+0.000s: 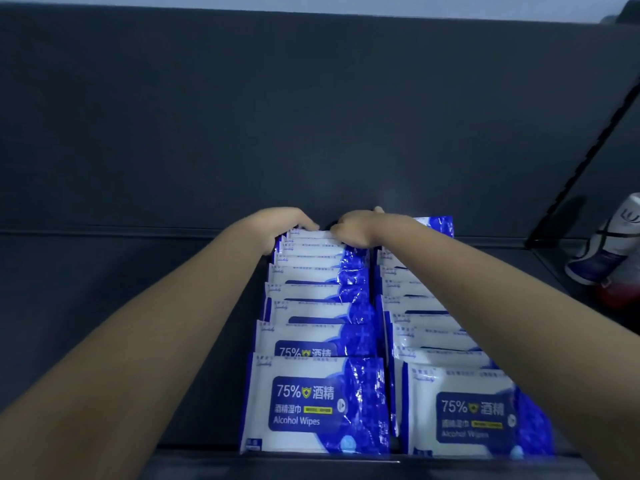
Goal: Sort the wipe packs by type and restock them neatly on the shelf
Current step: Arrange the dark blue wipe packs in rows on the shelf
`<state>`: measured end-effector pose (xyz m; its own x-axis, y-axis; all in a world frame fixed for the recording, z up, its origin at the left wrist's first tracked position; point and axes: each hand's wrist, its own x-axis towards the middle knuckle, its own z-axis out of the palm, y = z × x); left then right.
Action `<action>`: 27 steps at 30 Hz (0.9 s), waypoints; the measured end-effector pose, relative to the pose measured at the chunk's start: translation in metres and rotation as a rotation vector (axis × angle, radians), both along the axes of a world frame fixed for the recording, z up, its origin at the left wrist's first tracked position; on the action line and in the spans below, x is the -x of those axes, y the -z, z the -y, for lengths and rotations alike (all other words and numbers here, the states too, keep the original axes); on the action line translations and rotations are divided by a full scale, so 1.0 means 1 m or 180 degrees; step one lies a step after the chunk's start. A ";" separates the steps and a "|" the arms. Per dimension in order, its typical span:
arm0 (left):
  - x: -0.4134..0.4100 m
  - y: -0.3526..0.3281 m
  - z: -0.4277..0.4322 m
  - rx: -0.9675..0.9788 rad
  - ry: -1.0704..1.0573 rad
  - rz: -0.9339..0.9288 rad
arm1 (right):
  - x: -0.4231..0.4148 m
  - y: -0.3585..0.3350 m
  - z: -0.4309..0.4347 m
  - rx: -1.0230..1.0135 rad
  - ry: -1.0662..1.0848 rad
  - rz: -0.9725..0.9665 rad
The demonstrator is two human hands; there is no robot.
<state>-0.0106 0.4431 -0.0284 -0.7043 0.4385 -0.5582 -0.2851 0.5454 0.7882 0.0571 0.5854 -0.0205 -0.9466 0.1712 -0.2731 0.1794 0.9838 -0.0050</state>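
The left hand (277, 228) and the right hand (353, 232) hold the rearmost alcohol wipe pack (310, 234) with curled fingers. Uneven pressure may topple the row (308, 306) in front of the fingers.

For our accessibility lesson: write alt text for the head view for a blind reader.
The left hand and right hand grip the rearmost pack in the left row of blue-and-white alcohol wipe packs on a dark shelf; a second row stands beside it.
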 end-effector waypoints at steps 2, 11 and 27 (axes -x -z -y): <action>0.004 0.005 0.001 -0.0041 -0.0195 -0.0103 | 0.001 0.002 -0.002 0.0020 0.0041 -0.0058; -0.003 0.031 0.006 -0.1157 -0.0993 -0.0600 | -0.017 0.009 -0.005 0.0679 -0.0081 -0.1257; -0.011 0.036 0.000 -0.1384 -0.1224 -0.0748 | -0.034 0.016 0.004 0.0392 -0.0336 -0.1679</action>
